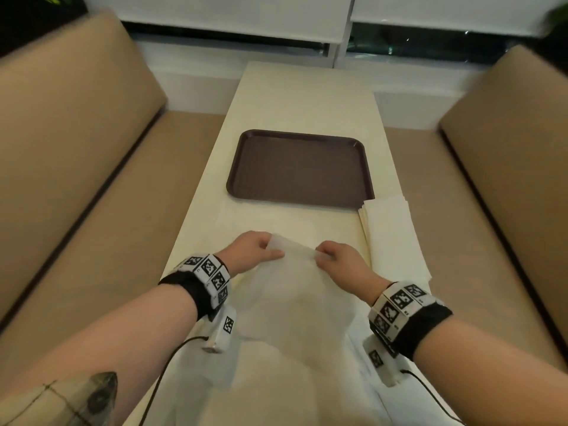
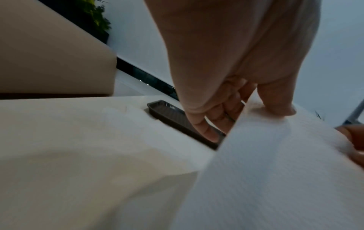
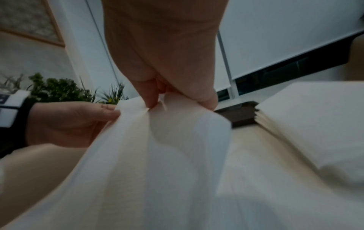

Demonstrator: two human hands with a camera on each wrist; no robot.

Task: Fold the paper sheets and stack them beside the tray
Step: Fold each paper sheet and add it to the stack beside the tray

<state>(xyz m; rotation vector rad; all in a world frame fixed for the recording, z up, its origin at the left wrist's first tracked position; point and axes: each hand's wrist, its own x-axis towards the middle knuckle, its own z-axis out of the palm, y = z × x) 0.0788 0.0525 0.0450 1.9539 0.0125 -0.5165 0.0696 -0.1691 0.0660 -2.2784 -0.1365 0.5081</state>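
Observation:
A thin white paper sheet (image 1: 292, 290) is lifted off the table, draping down toward me. My left hand (image 1: 252, 250) pinches its far edge on the left, thumb on top in the left wrist view (image 2: 275, 107). My right hand (image 1: 338, 259) pinches the same edge on the right, seen gathered between thumb and finger (image 3: 177, 99). The dark brown tray (image 1: 299, 167) lies empty beyond the hands. A stack of folded sheets (image 1: 393, 235) lies on the table to the tray's near right, also seen from the right wrist (image 3: 315, 118).
More flat white sheets (image 1: 276, 379) lie under the lifted one near the table's front edge. The cream table (image 1: 307, 96) is narrow, with tan bench seats (image 1: 76, 179) on both sides and a window wall behind.

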